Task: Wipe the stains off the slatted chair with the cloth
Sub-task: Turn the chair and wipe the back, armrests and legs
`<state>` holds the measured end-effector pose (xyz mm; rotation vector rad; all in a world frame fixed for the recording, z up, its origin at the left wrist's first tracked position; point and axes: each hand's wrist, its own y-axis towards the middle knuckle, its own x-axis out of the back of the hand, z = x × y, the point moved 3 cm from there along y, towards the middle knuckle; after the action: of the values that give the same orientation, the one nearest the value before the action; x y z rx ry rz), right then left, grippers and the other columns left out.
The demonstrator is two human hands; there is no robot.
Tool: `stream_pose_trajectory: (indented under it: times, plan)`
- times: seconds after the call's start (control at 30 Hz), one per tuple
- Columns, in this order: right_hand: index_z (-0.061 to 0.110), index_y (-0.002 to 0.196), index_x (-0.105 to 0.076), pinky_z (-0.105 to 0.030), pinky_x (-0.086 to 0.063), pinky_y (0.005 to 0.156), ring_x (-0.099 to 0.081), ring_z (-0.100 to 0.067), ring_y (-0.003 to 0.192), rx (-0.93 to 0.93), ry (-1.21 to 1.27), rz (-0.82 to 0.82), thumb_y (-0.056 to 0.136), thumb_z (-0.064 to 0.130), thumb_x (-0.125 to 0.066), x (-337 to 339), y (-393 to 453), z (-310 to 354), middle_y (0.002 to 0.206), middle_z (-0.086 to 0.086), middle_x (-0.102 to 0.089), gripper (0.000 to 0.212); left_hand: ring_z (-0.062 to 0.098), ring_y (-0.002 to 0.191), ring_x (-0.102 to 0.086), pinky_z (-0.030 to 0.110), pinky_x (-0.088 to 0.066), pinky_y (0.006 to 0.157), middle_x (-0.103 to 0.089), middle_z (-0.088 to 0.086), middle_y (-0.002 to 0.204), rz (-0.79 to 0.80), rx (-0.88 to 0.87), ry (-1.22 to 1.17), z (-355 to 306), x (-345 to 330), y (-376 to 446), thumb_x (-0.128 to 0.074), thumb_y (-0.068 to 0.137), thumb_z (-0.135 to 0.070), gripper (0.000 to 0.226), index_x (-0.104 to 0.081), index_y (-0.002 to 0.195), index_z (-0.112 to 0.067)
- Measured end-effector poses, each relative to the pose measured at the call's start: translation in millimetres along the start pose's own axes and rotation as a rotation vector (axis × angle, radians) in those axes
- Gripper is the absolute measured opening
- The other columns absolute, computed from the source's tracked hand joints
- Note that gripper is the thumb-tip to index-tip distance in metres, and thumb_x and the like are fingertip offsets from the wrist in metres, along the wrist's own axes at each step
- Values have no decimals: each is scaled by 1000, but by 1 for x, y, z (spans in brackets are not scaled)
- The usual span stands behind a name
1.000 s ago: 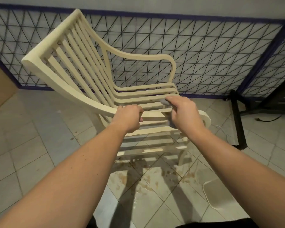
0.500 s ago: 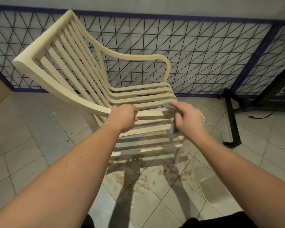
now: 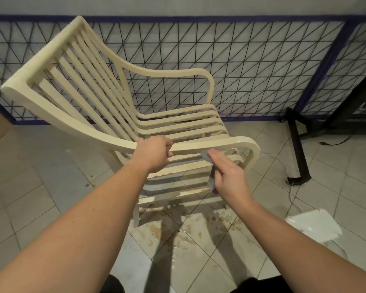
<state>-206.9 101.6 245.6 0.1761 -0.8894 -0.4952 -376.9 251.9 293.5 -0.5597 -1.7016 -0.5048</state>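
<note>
Chair: the cream slatted chair (image 3: 106,98) is tipped, its back leaning toward the left of the view, with a near front leg on the tiled floor (image 3: 30,187).
Left hand: the left hand (image 3: 153,153) has its grip wrapped closed around the near armrest (image 3: 216,144), fingers curled over the top edge.
Right hand: the right hand (image 3: 228,176) has its grip closed on the cloth (image 3: 206,155), with the fingers extended along it rather than balled up.
Cloth: grey and partly hidden by the hand; its upper corner touches the underside of the near armrest, just beside the seat slats, and a lower fold hangs below the palm (how much of it is bunched inside cannot be made out).
Stains: brownish marks (image 3: 190,192) show along the front seat slat, and brown spatter (image 3: 178,231) lies on the floor under the chair.
Surroundings: a wire mesh fence (image 3: 262,66) with a purple frame stands behind the chair; a white flat object (image 3: 313,225) lies on the floor at right, near a black stand (image 3: 297,149).
</note>
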Motion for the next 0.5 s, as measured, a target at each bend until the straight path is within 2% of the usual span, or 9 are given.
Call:
stream_pose_trajectory:
  times: [0.07, 0.13, 0.17, 0.2, 0.23, 0.27, 0.33, 0.43, 0.5]
  plan:
    - [20, 139, -57, -33, -39, 114, -52, -6, 129, -119, 113, -172, 94, -3, -48, 23, 1, 0, 138, 5, -59, 52, 20, 75, -48, 38, -30, 78, -51, -7, 79, -13, 1, 14, -1, 0, -1, -57, 98, -21, 35, -41, 68, -20]
    - [20, 136, -60, -16, -50, 93, -60, 10, 104, -287, 233, -338, 95, -1, -47, 41, 2, 1, 121, 13, -65, 47, 18, 72, -46, 37, -29, 76, -51, -7, 78, 4, 1, 13, 0, 0, 0, -57, 99, -21, 34, -42, 69, -19]
    - [22, 135, -59, -8, -51, 77, -61, 15, 88, -434, 340, -433, 96, 1, -47, 44, 2, -3, 112, 18, -65, 46, 18, 72, -47, 37, -30, 76, -53, -7, 78, 29, 11, 4, 1, 1, 0, -57, 99, -20, 33, -43, 69, -19]
    - [24, 137, -58, -7, -51, 68, -62, 14, 76, -601, 463, -539, 97, 4, -48, 42, 2, -9, 109, 20, -65, 45, 20, 75, -51, 37, -34, 77, -56, -8, 80, 64, 3, -25, 0, 4, 1, -58, 99, -21, 30, -46, 72, -19]
    - [25, 139, -56, -11, -54, 68, -63, 9, 75, -766, 590, -617, 98, 7, -49, 37, -1, -14, 115, 17, -67, 45, 23, 86, -57, 39, -40, 82, -61, -8, 87, 109, 12, -52, 2, 6, 2, -59, 100, -23, 21, -54, 79, -22]
    - [26, 141, -53, -19, -58, 76, -64, 3, 80, -896, 683, -638, 98, 10, -50, 27, -3, -17, 126, 14, -65, 45, 26, 101, -61, 41, -44, 92, -66, -6, 100, 158, 14, -94, 3, 9, 3, -59, 100, -25, 8, -64, 94, -25]
    - [25, 145, -47, -23, -57, 79, -62, -6, 81, -977, 781, -554, 100, 14, -51, 7, 0, -10, 138, 16, -54, 46, 24, 122, -57, 37, -42, 108, -64, 0, 132, 227, 55, -175, 4, 15, 4, -54, 103, -23, 30, -64, 131, -22]
    - [23, 145, -48, -23, -54, 73, -62, -9, 79, -932, 866, -446, 103, 15, -48, -21, 14, 22, 122, 19, -60, 43, 21, 125, -53, 24, -38, 100, -59, 3, 142, 271, 76, -256, 3, 22, 4, -43, 103, -12, 40, -61, 138, -15]
    - [22, 145, -49, -12, -50, 64, -59, -5, 73, -909, 876, -353, 103, 16, -45, -42, 15, 49, 113, 8, -64, 42, 21, 130, -52, 23, -36, 102, -58, 5, 144, 271, 98, -307, 2, 25, 4, -42, 101, -9, 41, -62, 137, -12]
